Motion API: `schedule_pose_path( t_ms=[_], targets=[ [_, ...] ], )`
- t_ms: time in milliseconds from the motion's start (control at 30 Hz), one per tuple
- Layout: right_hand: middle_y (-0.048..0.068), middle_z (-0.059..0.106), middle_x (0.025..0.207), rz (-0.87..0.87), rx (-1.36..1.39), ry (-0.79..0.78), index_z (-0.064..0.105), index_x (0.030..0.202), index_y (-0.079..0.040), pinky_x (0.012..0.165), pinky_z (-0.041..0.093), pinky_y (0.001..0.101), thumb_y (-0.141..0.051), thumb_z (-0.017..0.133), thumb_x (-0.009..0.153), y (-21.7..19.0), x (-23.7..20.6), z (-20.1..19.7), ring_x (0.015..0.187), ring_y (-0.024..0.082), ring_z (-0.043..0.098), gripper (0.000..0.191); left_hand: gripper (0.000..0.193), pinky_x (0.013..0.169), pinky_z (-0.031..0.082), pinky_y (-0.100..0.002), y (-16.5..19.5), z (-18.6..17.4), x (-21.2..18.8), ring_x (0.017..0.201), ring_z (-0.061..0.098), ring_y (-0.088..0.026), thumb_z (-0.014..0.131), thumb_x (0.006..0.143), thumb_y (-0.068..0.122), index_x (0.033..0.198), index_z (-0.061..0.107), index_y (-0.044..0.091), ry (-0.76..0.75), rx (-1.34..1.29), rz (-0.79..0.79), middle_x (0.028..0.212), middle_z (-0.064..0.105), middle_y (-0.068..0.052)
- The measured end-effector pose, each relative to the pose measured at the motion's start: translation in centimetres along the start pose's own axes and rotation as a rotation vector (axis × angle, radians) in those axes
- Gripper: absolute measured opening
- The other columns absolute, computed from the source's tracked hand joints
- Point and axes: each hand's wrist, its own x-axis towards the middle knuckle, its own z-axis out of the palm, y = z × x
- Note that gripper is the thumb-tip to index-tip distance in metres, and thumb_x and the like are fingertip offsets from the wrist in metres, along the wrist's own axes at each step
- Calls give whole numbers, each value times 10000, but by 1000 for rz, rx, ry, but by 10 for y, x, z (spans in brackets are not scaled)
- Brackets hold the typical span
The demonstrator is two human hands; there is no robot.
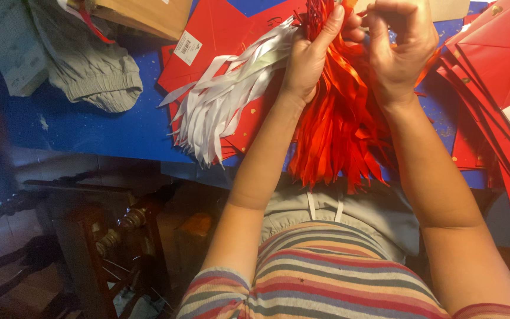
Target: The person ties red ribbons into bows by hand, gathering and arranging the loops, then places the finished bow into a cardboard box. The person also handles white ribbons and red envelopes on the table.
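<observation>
Gripping a bundle of red ribbons [337, 124] at twelve o'clock, left hand [311, 56] with fingers pressed together around its top. Pinching at the same bundle's top, right hand [399, 47], fingertips closing. Hanging at ten o'clock, white ribbons [219, 106], over a blue table [90, 130] beside red envelopes [497, 65].

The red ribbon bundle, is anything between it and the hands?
Nothing visible: the left hand grips the red ribbon bundle near its top, and the right hand pinches strands beside it.
</observation>
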Motion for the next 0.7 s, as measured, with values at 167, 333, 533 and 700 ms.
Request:
schedule_pose_path(
  t_ms=[167, 333, 533, 700],
  targets=[
    [142, 671, 1046, -27, 62, -14, 566, 1096, 36, 831, 601, 303, 190, 628, 1057, 7, -3, 2, 946, 203, 724, 171, 303, 811, 633, -378, -18, -5, 3, 895, 753, -225, 627, 1094, 249, 1170, 719, -30, 36, -53, 53, 1050, 760, -131],
    [151, 631, 1063, 6, 93, -13, 561, 1106, 45, 806, 640, 315, 198, 579, 1055, 2, 0, 4, 965, 228, 757, 162, 301, 808, 636, -381, -23, -7, 5, 899, 753, -228, 625, 1092, 247, 1166, 715, -31, 44, -75, 57, 1042, 757, -133],
    [145, 655, 1023, -68, -6, -29, 549, 1087, 29, 776, 620, 314, 163, 631, 1109, -6, 6, 4, 945, 248, 784, 159, 296, 822, 622, -369, -25, -8, 5, 919, 737, -217, 630, 1093, 237, 1151, 710, -43, 51, -87, 62, 1067, 755, -129],
    [143, 648, 996, -75, -20, -81, 557, 1080, 28, 786, 630, 325, 199, 594, 1038, -8, 8, 2, 931, 247, 769, 181, 322, 889, 572, -318, -27, -10, 5, 907, 717, -155, 629, 1112, 243, 1099, 752, -55, 64, 144, 182, 1002, 778, -90]
  ],
)
